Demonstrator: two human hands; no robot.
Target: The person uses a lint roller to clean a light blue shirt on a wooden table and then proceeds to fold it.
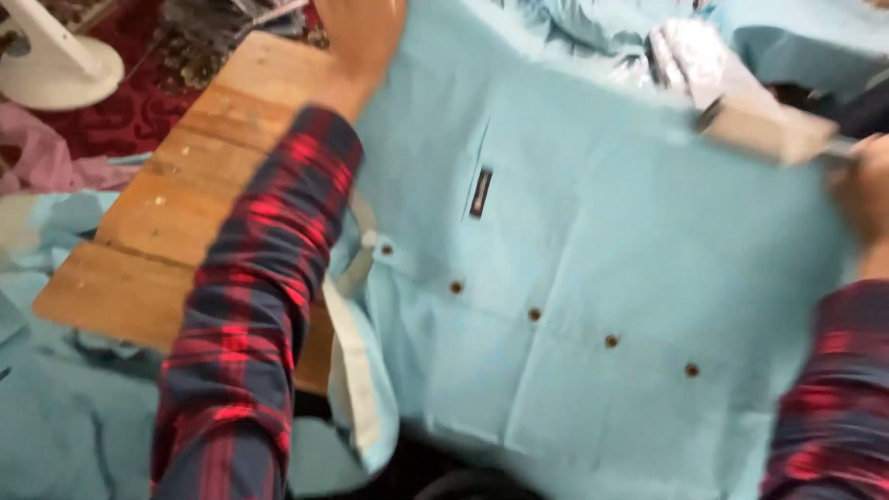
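Flat on wooden bench [185, 194]: smooth light-blue shirt [574, 306], brown round buttons [534, 315]. Left hand [361, 46] pressed open on cloth near collar. Right hand [866, 199] closed around handle of blocky iron [764, 125], resting on shirt.

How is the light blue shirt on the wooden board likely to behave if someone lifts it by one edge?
The light blue shirt would probably flop and sag: its hem already drapes limp over the wooden board. It looks thin and creased, so likely light. Pushed by the left hand, it may bunch rather than slide whole.
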